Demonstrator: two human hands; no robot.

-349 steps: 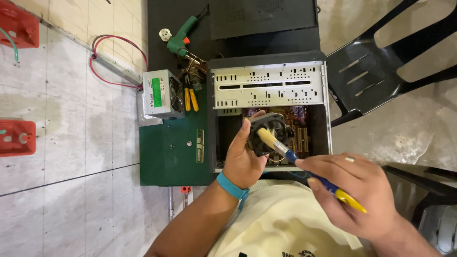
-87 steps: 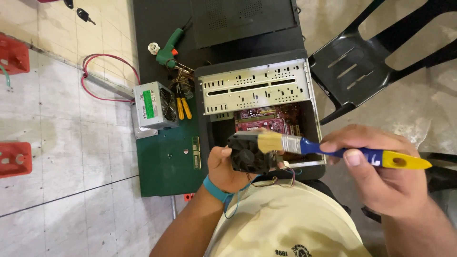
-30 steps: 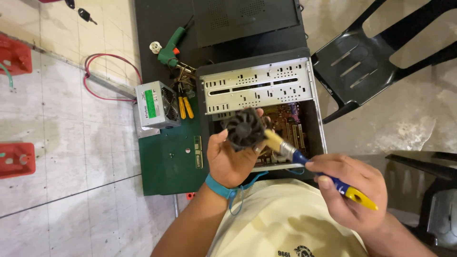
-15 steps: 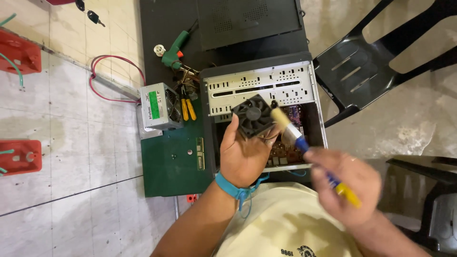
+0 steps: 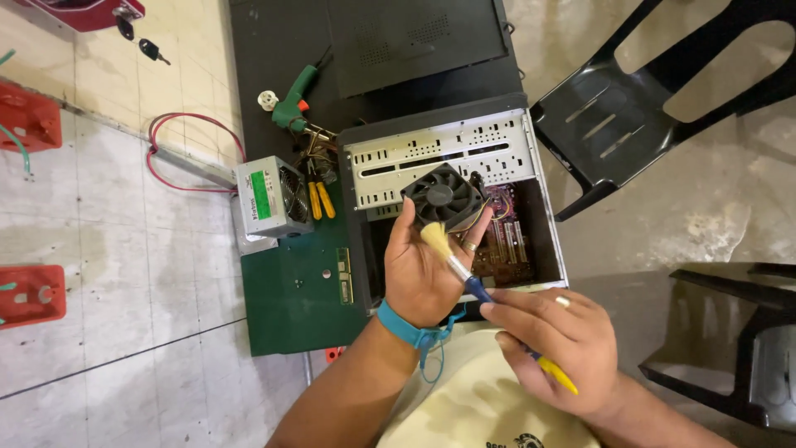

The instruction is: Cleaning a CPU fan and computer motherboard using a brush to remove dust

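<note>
Overhead, left hand (image 5: 423, 270) fingers pinch the black fan (image 5: 444, 197) at its edges; right hand (image 5: 560, 348) grips the brush (image 5: 464, 274).

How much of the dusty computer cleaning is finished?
Done: the computer case lies open, and the black fan and grey power supply are out of it. In hand: the left hand holds the fan up while the right hand holds a paintbrush, bristles just below the fan. Left: the circuit board inside; how dusty it is, I can't tell.
</note>
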